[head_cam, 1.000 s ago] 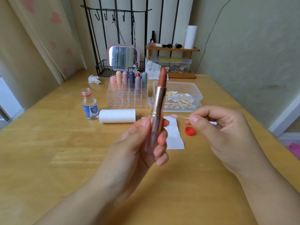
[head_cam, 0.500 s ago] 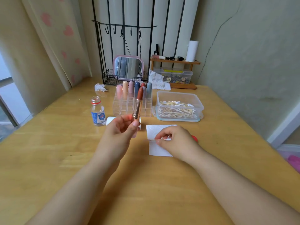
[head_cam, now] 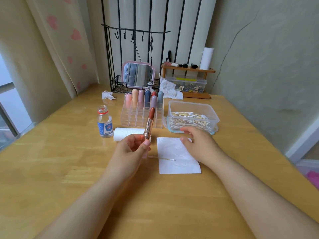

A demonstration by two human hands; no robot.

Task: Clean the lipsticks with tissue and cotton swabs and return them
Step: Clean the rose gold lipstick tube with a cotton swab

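My left hand (head_cam: 132,149) grips an uncapped lipstick (head_cam: 149,123) upright; it has a rose-gold tube and a brick-red tip. A used cotton swab (head_cam: 166,159) lies across the left edge of a white tissue sheet (head_cam: 177,162) on the table. My right hand (head_cam: 198,144) hovers over the tissue's far right corner, fingers relaxed, holding nothing, near the plastic box of cotton swabs (head_cam: 190,118). Several capped lipsticks (head_cam: 145,99) stand in the back row of a clear organiser (head_cam: 141,118).
A small open bottle (head_cam: 104,122) stands left of a tissue roll (head_cam: 128,133). At the back are a crumpled tissue (head_cam: 107,95), a pink mirror (head_cam: 138,75) in a wire rack, and a wooden shelf (head_cam: 188,69) over a clear box.
My right hand put the cotton swab down on the tissue and moved up toward the swab box. My left hand carried the lipstick away from the camera, lower over the table.
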